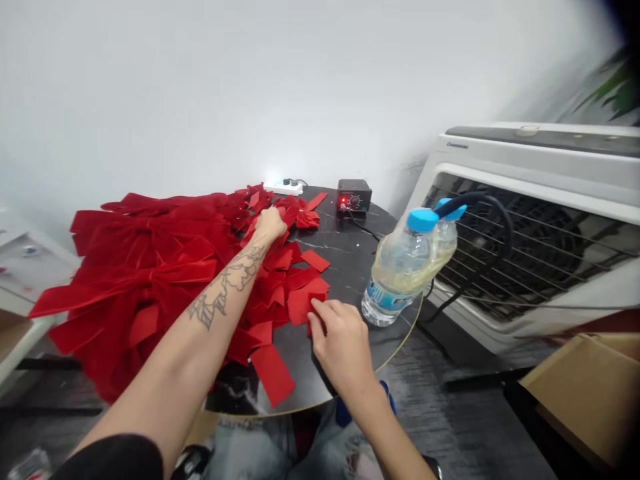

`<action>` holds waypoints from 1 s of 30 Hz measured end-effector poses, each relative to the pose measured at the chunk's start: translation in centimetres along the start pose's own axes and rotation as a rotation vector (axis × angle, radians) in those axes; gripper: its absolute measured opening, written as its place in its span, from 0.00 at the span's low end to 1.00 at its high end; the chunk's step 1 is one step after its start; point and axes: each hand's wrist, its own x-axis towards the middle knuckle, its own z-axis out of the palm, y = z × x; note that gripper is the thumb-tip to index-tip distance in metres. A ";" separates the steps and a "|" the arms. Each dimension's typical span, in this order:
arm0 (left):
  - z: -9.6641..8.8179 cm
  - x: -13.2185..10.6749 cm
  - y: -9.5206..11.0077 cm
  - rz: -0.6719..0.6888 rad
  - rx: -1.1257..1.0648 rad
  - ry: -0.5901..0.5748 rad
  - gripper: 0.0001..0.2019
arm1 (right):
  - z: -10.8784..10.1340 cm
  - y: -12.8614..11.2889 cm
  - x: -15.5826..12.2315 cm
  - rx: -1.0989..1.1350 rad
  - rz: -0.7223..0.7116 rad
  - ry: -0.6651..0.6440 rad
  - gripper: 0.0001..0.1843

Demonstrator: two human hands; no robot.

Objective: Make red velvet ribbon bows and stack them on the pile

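Hands apart: left hand (pixel 270 225) on the heaped red velvet bows (pixel 145 247), right hand (pixel 343 347) pinning a cut red velvet strip (pixel 303 305) flat.

A plain white wall (pixel 200 87) fills the upper part of the frame. At the right stands a white appliance with wire grille (pixel 525 247), with a green plant (pixel 613 90) above it in the corner. A cardboard box (pixel 585 393) sits at lower right on the dark grey floor (pixel 450 413), and white furniture (pixel 30 267) stands at the left edge.

red velvet bows (pixel 140 280) lie heaped, spilling past the edge of a dark surface (pixel 350 260), with cut red strips (pixel 295 293) scattered and overlapping beside them, apparently velvet too.
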 end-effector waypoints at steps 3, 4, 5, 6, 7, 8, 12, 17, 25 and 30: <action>1.4 0.5 -0.8 -0.124 0.116 -0.020 0.21 | -0.1 0.3 -0.9 0.072 -0.025 -0.005 0.13; 1.5 0.7 -0.8 -0.143 0.140 -0.020 0.21 | -0.2 0.4 -1.1 0.097 -0.022 0.000 0.11; 1.4 0.8 -0.6 -0.151 0.155 -0.017 0.21 | -0.2 0.5 -1.4 0.118 -0.012 0.006 0.11; 1.2 1.0 -0.2 -0.152 0.159 -0.012 0.21 | -0.2 0.5 -1.5 0.134 0.004 0.010 0.11; 0.7 1.1 0.4 -0.145 0.154 -0.007 0.22 | -0.3 0.6 -1.6 0.145 0.022 0.010 0.12; 0.1 1.2 1.0 -0.133 0.138 -0.001 0.22 | -0.4 0.6 -1.6 0.152 0.040 0.002 0.12; -3.9 -1.1 3.7 -0.009 -0.030 -0.011 0.19 | -0.7 0.3 -1.3 0.146 0.091 -0.061 0.14; -8.2 -11.5 3.8 0.202 -0.505 -0.131 0.16 | -0.9 0.7 -1.3 0.137 0.108 -0.065 0.14; -5.1 -25.8 -4.5 -0.320 -1.479 -0.234 0.10 | -1.5 0.9 -1.5 0.091 0.172 -0.018 0.10; -2.2 -27.7 -5.5 -0.527 -1.601 -0.343 0.14 | -1.9 0.6 -1.3 0.050 0.191 -0.049 0.10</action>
